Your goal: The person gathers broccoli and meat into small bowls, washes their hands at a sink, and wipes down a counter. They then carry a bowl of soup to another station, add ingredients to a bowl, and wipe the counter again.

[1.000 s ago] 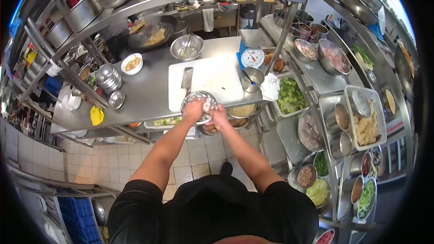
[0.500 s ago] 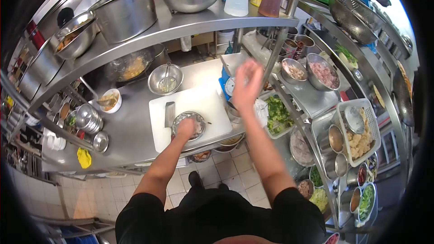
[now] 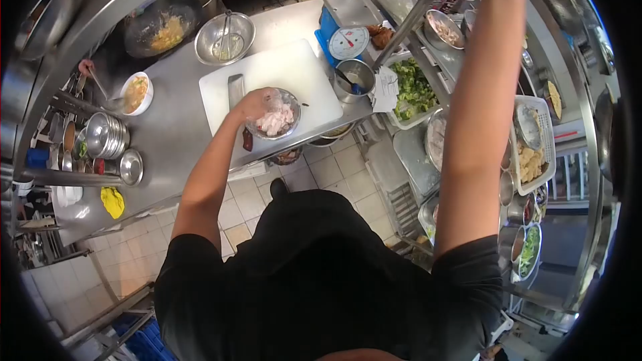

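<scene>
My left hand (image 3: 257, 105) is at the upper left side of a metal bowl (image 3: 294, 120) of pale pink meat pieces (image 3: 276, 120). Its fingers curl together over the rim and the meat; a shiny pale patch shows at the fingertips, but I cannot make out what they hold. The bowl stands on the white cutting board (image 3: 304, 63). A knife blade (image 3: 235, 87) lies left of the bowl, and a dark red handle (image 3: 247, 139) sticks out below; the stretch between is hidden. My right arm (image 3: 478, 120) reaches up past the top edge, its hand out of view.
A bowl with a whisk (image 3: 225, 39), a blue scale (image 3: 344, 43) and a pot with a spoon (image 3: 353, 81) stand around the board. Another person's hand (image 3: 85, 67) holds a ladle by a white food bowl (image 3: 137, 93). Steel shelf posts (image 3: 428, 10) rise at the right.
The view has tilted down. My right hand has risen out of the frame, the forearm stretching upward. My left hand has shifted from the bowl's middle to its upper left, uncovering the meat.
</scene>
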Tool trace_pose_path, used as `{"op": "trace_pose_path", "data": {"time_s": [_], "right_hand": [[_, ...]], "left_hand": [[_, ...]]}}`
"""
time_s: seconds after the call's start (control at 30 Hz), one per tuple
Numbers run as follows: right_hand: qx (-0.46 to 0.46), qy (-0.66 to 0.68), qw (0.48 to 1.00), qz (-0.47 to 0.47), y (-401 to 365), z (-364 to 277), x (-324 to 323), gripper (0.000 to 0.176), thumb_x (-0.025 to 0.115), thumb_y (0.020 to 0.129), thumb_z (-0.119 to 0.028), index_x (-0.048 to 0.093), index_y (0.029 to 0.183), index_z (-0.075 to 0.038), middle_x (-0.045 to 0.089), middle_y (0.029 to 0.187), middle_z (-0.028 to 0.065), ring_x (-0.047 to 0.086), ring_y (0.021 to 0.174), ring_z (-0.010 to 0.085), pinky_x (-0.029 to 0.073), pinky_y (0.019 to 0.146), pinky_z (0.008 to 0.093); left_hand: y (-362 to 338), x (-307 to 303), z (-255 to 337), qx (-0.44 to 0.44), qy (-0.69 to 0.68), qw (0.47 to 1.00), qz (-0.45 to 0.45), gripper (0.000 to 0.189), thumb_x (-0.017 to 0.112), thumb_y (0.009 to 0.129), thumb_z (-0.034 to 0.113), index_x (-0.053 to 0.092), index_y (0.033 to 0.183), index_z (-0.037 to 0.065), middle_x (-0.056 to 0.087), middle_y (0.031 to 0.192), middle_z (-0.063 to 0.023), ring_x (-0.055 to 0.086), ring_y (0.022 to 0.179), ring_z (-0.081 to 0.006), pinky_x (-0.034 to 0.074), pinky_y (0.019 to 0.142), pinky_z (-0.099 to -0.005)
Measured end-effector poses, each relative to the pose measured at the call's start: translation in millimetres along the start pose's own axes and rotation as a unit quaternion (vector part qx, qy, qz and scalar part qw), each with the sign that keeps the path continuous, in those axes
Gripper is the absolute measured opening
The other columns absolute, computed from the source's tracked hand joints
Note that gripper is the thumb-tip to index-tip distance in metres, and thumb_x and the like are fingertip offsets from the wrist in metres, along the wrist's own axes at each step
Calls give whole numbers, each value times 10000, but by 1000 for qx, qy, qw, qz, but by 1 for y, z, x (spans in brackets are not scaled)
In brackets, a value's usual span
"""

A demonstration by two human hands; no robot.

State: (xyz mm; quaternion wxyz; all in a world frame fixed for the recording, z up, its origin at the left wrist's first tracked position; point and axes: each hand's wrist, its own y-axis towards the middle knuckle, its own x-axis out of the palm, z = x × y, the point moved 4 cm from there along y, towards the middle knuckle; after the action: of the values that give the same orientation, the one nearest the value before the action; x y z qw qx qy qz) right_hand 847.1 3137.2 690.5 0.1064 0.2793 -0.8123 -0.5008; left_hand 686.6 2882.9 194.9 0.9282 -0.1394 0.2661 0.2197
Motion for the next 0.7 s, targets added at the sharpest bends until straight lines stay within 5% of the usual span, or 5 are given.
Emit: {"op": "trace_pose_path", "data": {"time_s": [0.13,0.2,0.33,0.37,0.7], "right_hand": [[116,124,964,-203,-89,3,-53,287,650,860,-181,592,1084,-10,657,899,49,619,780,161,482,795,312],[204,-13,942,-268,-161,13,-53,405,656,868,-213,539,1208,-26,632,1071,84,604,939,171,470,850,317],[238,-180,783,-546,-306,93,1,659,668,821,-348,442,1226,120,576,1148,302,559,1113,384,430,940,388],[300,-165,696,-631,-334,115,18,662,663,813,-369,463,1197,132,583,1134,307,558,1104,415,436,939,401],[227,-290,600,-710,-384,110,106,423,628,716,-140,578,1086,61,644,1052,242,642,985,354,512,832,423]], "left_hand": [[-7,-7,1,-61,-13,998,-8,439,648,763,48,589,1197,26,640,1141,-149,610,1041,-241,452,933,-310],[-7,-8,-8,-38,36,999,16,427,614,757,58,607,1184,54,651,1119,-152,623,1016,-248,460,917,-319],[-11,-4,-10,-85,56,995,18,437,609,749,92,602,1184,52,647,1117,-171,620,1025,-292,465,913,-336],[-11,-2,-11,-93,76,993,11,438,611,748,104,600,1183,52,645,1114,-180,619,1025,-305,467,911,-342],[-23,-7,-11,-108,146,983,15,488,616,731,121,585,1213,51,636,1110,-213,613,1035,-342,471,910,-358]]}}
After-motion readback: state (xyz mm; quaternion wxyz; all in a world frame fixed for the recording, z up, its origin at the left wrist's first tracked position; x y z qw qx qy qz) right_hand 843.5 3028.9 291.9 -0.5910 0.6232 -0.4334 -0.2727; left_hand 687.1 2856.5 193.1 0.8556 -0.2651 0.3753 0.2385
